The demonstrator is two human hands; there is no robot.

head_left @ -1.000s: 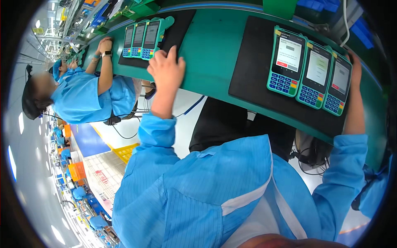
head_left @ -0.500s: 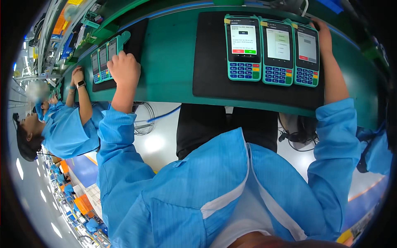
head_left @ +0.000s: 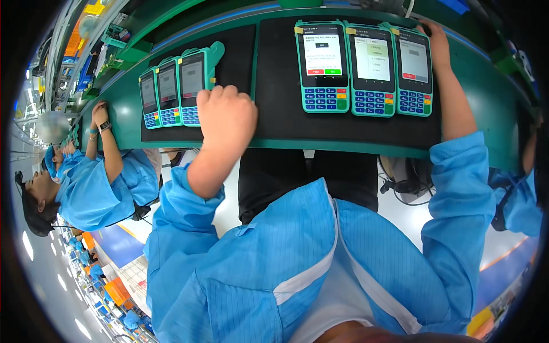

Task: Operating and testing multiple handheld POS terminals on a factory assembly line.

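Observation:
On a black mat [head_left: 274,86] at the right stand three payment terminals in a row: the left one [head_left: 324,99], the middle one [head_left: 372,104] and the rightmost one [head_left: 414,102]. All have lit screens and blue keypads. My right hand [head_left: 439,48] curls its fingers round the far right corner of the rightmost terminal. Three more terminals [head_left: 167,91] lie tilted on another black mat [head_left: 237,63] at the left. My left hand [head_left: 227,117] is closed in a fist at the right side of that row, partly covering the nearest terminal; what its fingers grip is hidden.
The green workbench [head_left: 123,123] runs across in front of me, with a raised far edge. A co-worker in blue [head_left: 97,183] sits at the left, hands on the bench. Another blue sleeve [head_left: 520,200] shows at the far right.
My left hand has moved right, and the left mat with its three terminals has come along, now meeting the right mat. The right-hand terminals appear slightly further left, my right hand still at their corner.

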